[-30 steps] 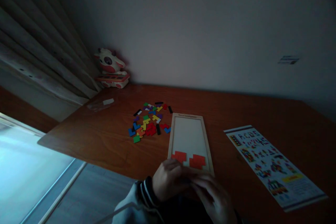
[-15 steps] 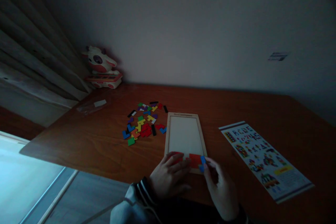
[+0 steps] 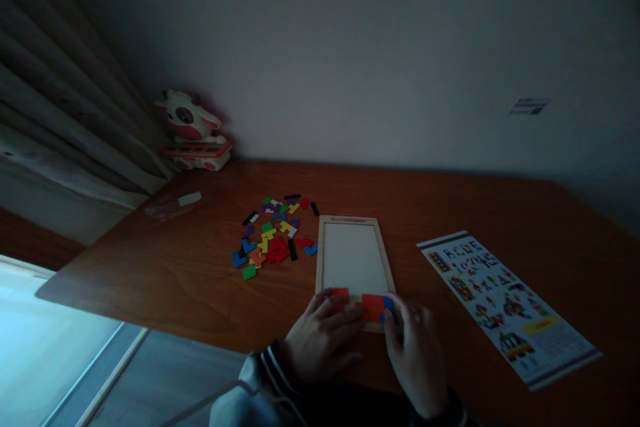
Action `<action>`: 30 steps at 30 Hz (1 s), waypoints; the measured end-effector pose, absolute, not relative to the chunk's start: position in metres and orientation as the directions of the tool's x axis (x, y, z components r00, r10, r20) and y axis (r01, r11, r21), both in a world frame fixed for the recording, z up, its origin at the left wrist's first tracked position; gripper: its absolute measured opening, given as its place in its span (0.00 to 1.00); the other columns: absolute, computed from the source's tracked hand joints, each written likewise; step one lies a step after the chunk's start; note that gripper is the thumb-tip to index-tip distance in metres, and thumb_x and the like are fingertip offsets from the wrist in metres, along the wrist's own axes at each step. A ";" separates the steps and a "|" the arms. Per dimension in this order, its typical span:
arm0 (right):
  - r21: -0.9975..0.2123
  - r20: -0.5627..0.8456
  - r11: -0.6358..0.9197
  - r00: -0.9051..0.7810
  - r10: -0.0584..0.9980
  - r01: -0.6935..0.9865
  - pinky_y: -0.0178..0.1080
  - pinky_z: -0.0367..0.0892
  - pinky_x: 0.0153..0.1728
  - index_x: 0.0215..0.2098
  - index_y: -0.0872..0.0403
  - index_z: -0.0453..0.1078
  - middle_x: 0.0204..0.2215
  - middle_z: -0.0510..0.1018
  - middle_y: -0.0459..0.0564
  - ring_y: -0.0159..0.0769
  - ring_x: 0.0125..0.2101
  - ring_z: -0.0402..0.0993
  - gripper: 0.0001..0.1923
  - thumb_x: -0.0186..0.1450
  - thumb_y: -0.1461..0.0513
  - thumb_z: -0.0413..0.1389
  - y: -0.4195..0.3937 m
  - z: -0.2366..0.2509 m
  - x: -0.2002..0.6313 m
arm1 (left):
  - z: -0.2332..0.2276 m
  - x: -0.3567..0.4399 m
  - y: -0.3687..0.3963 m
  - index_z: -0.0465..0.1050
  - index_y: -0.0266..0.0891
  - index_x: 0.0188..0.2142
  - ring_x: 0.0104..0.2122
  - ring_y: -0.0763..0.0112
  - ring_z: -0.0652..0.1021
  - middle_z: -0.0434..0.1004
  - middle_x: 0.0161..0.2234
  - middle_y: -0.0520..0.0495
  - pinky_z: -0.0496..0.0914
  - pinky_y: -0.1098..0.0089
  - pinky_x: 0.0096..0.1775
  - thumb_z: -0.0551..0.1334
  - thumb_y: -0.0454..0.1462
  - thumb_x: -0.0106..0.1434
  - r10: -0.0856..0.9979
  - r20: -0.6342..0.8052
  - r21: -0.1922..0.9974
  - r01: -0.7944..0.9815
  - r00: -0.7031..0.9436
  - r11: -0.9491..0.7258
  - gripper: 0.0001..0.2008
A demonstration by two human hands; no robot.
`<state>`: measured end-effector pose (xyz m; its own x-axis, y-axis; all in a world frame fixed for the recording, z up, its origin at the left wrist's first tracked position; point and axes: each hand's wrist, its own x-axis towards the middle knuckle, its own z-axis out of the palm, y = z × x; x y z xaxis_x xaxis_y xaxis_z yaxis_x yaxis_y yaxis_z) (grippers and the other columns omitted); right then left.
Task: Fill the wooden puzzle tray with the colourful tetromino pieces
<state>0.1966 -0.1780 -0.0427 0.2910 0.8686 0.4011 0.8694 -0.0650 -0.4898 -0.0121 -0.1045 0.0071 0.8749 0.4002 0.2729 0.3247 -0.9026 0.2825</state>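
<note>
A shallow wooden puzzle tray (image 3: 356,257) with a white bottom lies in front of me. Red pieces (image 3: 373,307) sit in its near end. My left hand (image 3: 325,337) lies over the near left corner, fingers stretched and resting on the red pieces, partly hiding them. At the near right corner my right hand (image 3: 414,353) has its thumb and forefinger on a blue puzzle piece (image 3: 389,307), beside the red ones. The fingers cover part of this piece, so its full shape is hidden.
Left of the tray lies a loose pile of coloured puzzle pieces (image 3: 277,250). A printed pattern sheet (image 3: 505,307) is on the right. At the back left stand a cow toy with a keyboard (image 3: 195,133) and a clear plastic bag (image 3: 167,207). The wooden table (image 3: 165,267) ends at the lower left.
My right hand has shifted slightly left with the blue piece, which now sits closer against the red pieces at the tray's right side. My left hand has barely moved.
</note>
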 end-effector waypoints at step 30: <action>-0.369 0.476 -0.162 0.335 0.813 0.915 0.49 0.69 0.42 0.51 0.56 0.70 0.46 0.71 0.64 0.52 0.45 0.70 0.32 0.67 0.40 0.46 -0.173 -0.038 0.185 | -0.002 -0.010 -0.110 0.70 0.40 0.52 0.53 0.66 0.75 0.78 0.51 0.45 0.61 0.57 0.61 0.54 0.34 0.70 0.452 0.421 0.307 0.345 0.786 -0.887 0.13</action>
